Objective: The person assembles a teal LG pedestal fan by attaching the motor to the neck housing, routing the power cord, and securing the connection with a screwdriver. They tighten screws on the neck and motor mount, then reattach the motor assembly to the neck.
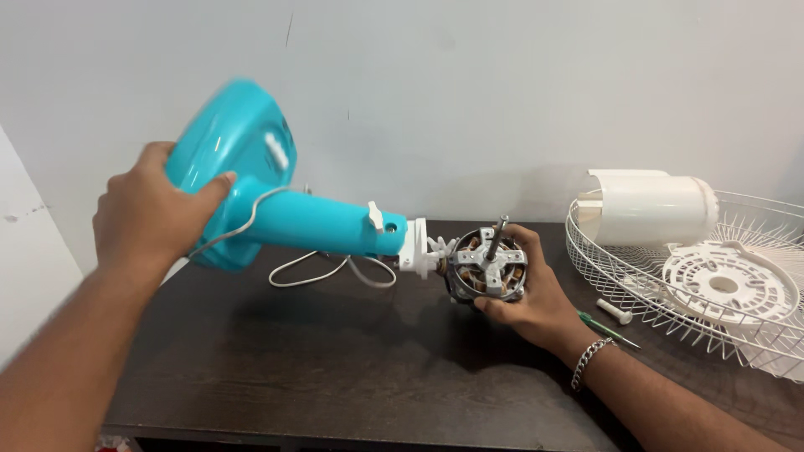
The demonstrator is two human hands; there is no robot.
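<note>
The left hand (146, 209) is clenched around the round turquoise base (230, 159) of a dismantled fan stand, thumb laid across its near edge, and holds it tipped up off the table so that the base faces the wall; the right hand (532, 293) cups the bare fan motor (486, 268) from below and behind, fingers wrapped round its metal body, with a chain bracelet (590, 360) at the wrist. Between the two grips the turquoise neck (322, 224) runs nearly level above the dark wooden table (335, 368), ending in a white bracket (414, 247) that joins it to the motor; the motor's steel shaft (498, 234) points up and away, copper windings showing inside the frame. A white power cord (327, 272) loops down from the base and lies on the table under the neck. Just right of the right hand lie a green-handled screwdriver (607, 328) and a small white peg (615, 311); beyond them a white wire fan guard (754, 326) rests on the table, holding a white motor cover (649, 209) and a white slotted disc (724, 285).
</note>
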